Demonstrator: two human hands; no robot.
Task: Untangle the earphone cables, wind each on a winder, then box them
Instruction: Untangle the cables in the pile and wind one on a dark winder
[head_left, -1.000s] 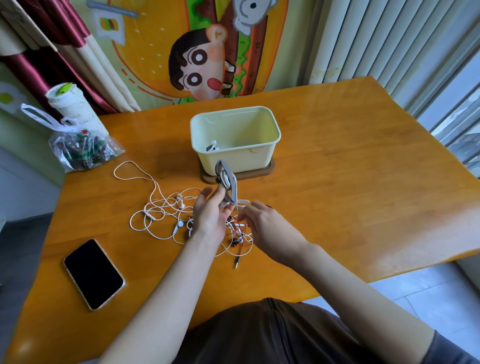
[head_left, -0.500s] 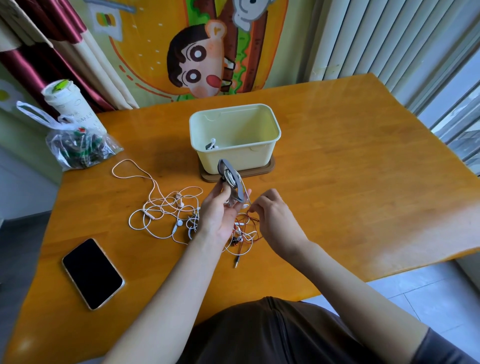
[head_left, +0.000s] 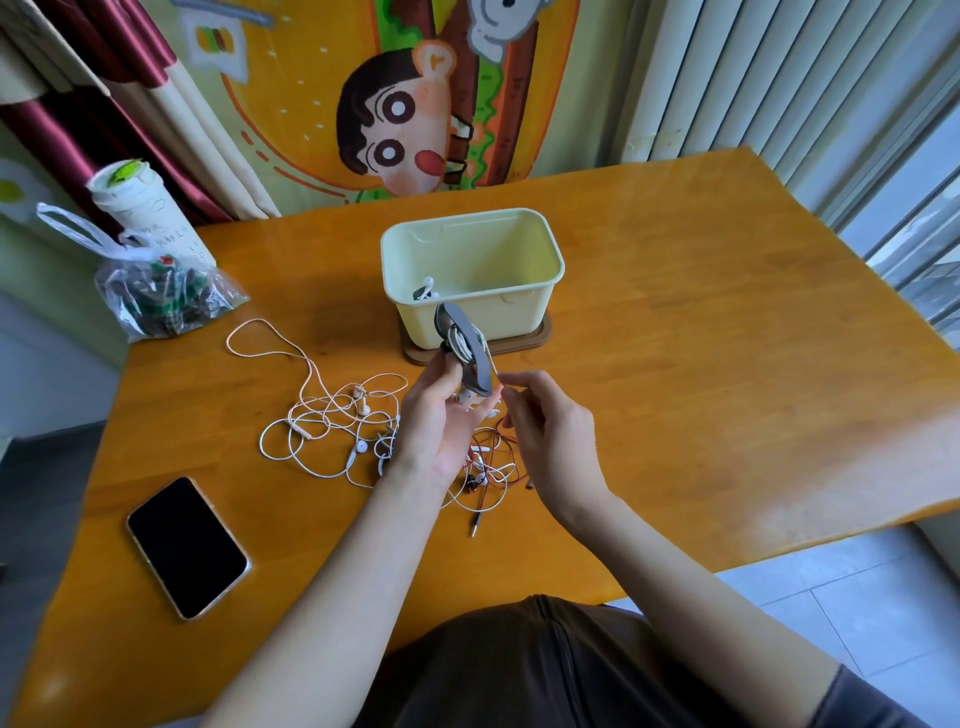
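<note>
Tabletop (head_left: 675, 338): left hand (head_left: 441, 421) seemingly holds winder (head_left: 470, 353).

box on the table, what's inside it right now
One white earbud shows in the near left corner of the box, beside a dark piece, maybe a winder. The near wall hides the rest of that bundle and the floor just behind it.
</note>
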